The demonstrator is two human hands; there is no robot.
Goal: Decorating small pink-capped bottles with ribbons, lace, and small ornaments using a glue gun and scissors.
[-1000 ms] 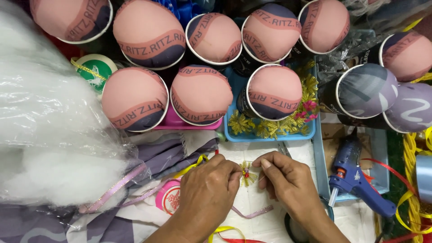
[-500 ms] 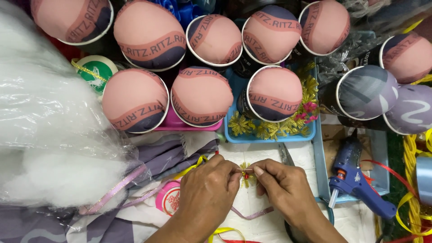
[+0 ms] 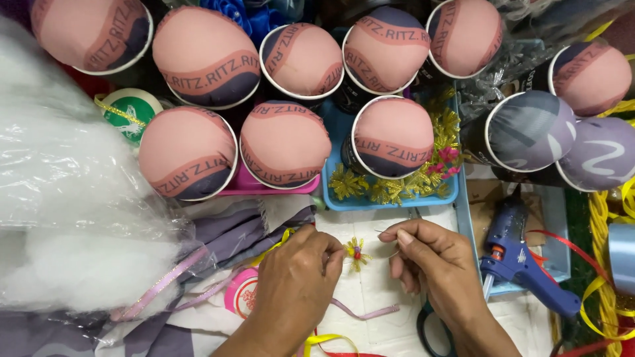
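I see my left hand pinching a tiny gold flower trim over the white tabletop; my right hand pinches thin thread beside it. Featherlight, flimsy, easily crushed: hold by its centre

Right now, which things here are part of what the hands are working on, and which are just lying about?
In hand:
- left hand, holding the small gold flower
- small gold flower
- right hand, fingertips pinched just right of the flower

Lying about:
- blue glue gun
- stuffed fabric-topped cups
- blue tray of gold flowers
- bag of white stuffing
- scissors
- pink ribbon
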